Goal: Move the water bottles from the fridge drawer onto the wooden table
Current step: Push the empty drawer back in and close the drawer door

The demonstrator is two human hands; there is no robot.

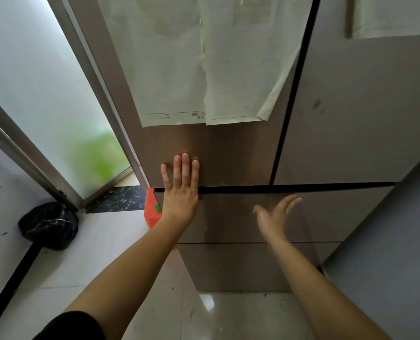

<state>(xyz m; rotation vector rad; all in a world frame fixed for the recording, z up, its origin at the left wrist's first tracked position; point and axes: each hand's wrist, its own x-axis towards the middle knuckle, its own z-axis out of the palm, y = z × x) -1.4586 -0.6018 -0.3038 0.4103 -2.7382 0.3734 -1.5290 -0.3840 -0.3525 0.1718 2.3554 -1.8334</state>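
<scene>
At about nine o'clock a black bag [49, 225] sits on the floor against the white wall, beside the foot of a frosted glass door [44, 99] with a green blur behind it. Just right of it, an orange object [152, 212] with a small green tag peeks out at the fridge's lower left corner. The left hand [180, 186] lies flat at centre, fingers straight and close together, thumb splayed, palm pressed across the dark seam between the upper left fridge door [223, 153] and the fridge drawer [240, 217] below; it grips nothing. At twelve o'clock two paper sheets [204, 57] hang on that door; the print is too faint to read, apart from small reversed-looking words near the bottom edge. At about four o'clock the right hand [276, 215] hovers edge-on before the drawer front, fingers extended, loosely together, empty. The drawer is closed, so the water bottles are hidden from view. Another paper [395, 15] hangs at one o'clock.
</scene>
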